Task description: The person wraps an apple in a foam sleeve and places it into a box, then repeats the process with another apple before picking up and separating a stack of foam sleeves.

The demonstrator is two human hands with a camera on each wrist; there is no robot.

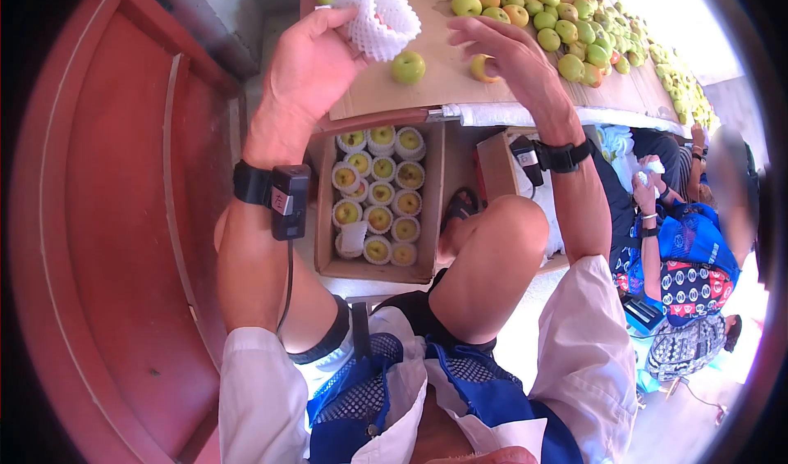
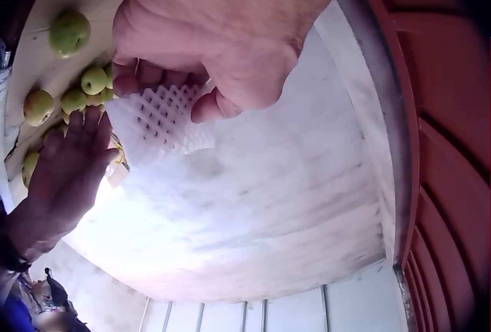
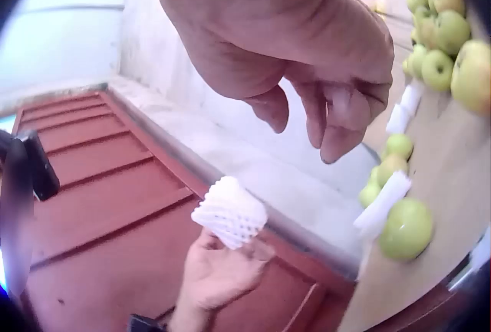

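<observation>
My left hand [image 1: 316,58] is raised over the table's near edge and pinches a white foam net sleeve [image 1: 375,14] between thumb and fingers. The same sleeve [image 2: 159,121] shows under the left hand [image 2: 207,33] in the left wrist view, and the sleeve [image 3: 230,212] shows again in the right wrist view. My right hand [image 1: 502,47] hovers over the cardboard-covered table [image 1: 435,82] with its fingers relaxed and empty, just above a yellowish fruit [image 1: 478,71]. A green fruit [image 1: 408,67] lies between the two hands. The right hand [image 3: 322,94] holds nothing.
A cardboard box [image 1: 432,210] below the table holds several fruits wrapped in foam nets. A big pile of green fruit [image 1: 566,17] covers the table's far right. Another seated person [image 1: 685,259] is at the right. A red panel [image 1: 107,242] stands at the left.
</observation>
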